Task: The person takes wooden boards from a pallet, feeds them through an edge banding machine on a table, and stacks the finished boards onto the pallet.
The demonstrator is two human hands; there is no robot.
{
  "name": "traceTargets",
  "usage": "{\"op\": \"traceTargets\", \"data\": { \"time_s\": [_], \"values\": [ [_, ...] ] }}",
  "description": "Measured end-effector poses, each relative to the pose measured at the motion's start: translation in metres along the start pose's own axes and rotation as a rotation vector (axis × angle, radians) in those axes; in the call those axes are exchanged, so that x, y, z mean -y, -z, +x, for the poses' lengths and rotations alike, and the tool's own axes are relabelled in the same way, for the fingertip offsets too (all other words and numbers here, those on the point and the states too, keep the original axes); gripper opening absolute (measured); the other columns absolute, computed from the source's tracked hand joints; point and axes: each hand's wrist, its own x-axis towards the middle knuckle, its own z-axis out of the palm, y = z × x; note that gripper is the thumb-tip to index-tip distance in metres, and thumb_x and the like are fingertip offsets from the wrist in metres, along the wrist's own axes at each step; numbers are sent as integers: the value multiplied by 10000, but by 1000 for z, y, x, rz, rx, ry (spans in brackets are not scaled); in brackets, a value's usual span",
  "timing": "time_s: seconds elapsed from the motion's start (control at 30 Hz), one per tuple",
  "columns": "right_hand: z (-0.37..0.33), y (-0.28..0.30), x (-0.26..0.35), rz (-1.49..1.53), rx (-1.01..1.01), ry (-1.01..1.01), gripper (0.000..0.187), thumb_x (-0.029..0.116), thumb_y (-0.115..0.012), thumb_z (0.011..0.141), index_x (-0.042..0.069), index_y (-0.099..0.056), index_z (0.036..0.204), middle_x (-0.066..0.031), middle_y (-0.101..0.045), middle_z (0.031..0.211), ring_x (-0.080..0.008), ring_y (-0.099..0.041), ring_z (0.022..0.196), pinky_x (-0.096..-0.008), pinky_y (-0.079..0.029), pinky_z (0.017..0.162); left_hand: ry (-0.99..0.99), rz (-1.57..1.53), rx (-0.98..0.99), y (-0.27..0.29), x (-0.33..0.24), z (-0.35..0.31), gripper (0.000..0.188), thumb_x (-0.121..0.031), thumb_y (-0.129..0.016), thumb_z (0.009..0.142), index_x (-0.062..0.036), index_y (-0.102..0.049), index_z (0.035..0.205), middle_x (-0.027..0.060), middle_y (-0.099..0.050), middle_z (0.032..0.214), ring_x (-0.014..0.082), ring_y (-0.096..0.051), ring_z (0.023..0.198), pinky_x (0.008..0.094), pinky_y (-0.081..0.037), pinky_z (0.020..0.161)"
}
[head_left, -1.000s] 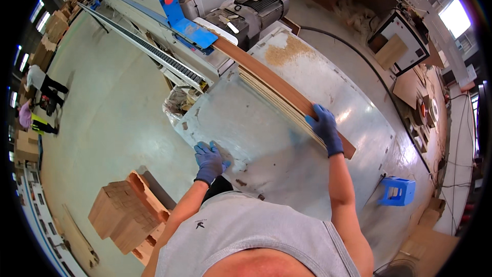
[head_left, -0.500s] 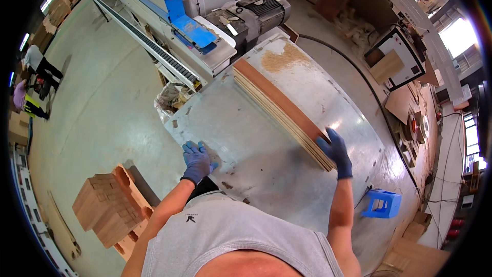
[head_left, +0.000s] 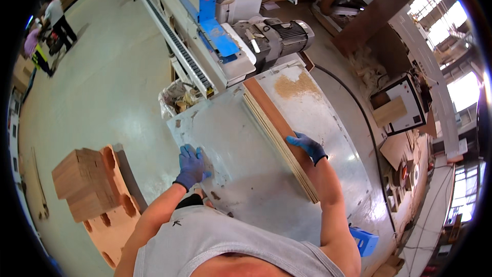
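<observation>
A long stack of narrow wooden boards (head_left: 263, 105), reddish-brown on top with pale layered edges, lies lengthwise on a grey metal table (head_left: 225, 138). My right hand (head_left: 309, 147), in a blue glove, rests on the stack's brown top around its middle, fingers stretched out across it. My left hand (head_left: 191, 166), also gloved in blue, lies flat and open at the table's left edge, holding nothing.
Sawdust (head_left: 298, 86) covers part of the table's far end, beside a machine with a motor (head_left: 287, 37) and a roller track (head_left: 179, 46). Stacked wood blocks (head_left: 84, 182) sit on a pallet at left. A blue stool (head_left: 364, 240) stands at right. Two people (head_left: 60, 23) are far left.
My right hand has moved from the near end of the board stack to around its middle. My left hand stays at the table's left edge. The whole view has shifted.
</observation>
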Motion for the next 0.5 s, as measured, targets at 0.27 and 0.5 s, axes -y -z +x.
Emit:
{"op": "traceTargets", "data": {
  "time_s": [0.27,0.5],
  "values": [
    [-16,-119,21,19,277,108,751,386,-716,872,3,-453,1462,-74,-591,1339,-151,-534,1192,-294,-403,1039,51,-941,-530,-78,60,21,752,-540,-647,844,-42,-506,1389,219,-475,1420,373,-503,1251,516,-446,990],
    [-28,-228,22,-161,391,136,803,431,-719,820,10,-458,1452,-157,-624,1312,-207,-570,1186,-326,-418,1029,328,-2688,242,-96,141,-5,538,-516,-577,943,-119,-572,1306,67,-637,1239,209,-609,1109,468,-520,935]
  ]
}}
